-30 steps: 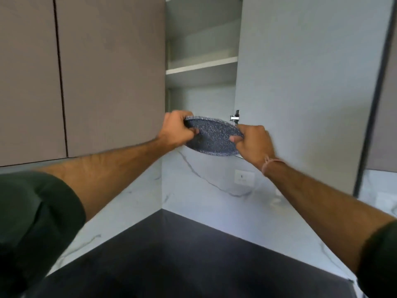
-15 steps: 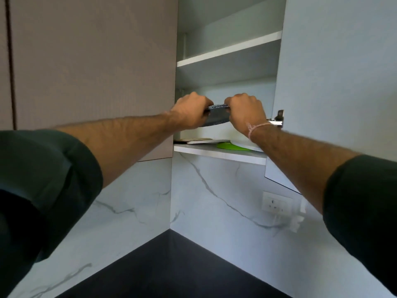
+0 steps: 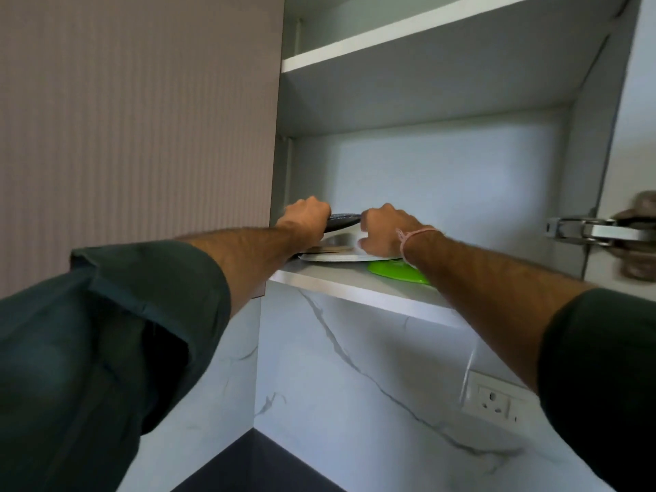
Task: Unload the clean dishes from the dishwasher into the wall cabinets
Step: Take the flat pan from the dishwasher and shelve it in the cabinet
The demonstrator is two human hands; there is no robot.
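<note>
While we are reaching both arms into the open wall cabinet, we are holding the dark speckled plate [image 3: 342, 221] by its two sides: our left hand [image 3: 307, 216] is curling over the left rim and our right hand [image 3: 385, 229] is gripping the right rim, so neither hand is free. A second ago we were carrying this plate tilted below the cabinet, out in front of the marble wall. Half a second ago we were lifting it level with the opening. Now it is lying almost edge-on to us, inside the lower shelf [image 3: 355, 285] and low over the dishes stacked there. Whether it is already touching them we cannot tell. We are judging that this one plate is nearly put away, with only the setting down and letting go left. Nothing here is showing us how much the dishwasher is still holding. Counting what is in view, we are seeing one dark plate in our hands and one stack beneath it, showing a steel-looking dish [image 3: 337, 239] on a white plate [image 3: 337, 257], with a thin pale layer between that we cannot name. Just to the right, one green plate [image 3: 397, 273] is lying flat on the same shelf. Above, one more shelf [image 3: 390, 33] is showing no dishes to us. We are also counting one door hinge [image 3: 585, 230] and one wall socket [image 3: 493, 403].
</note>
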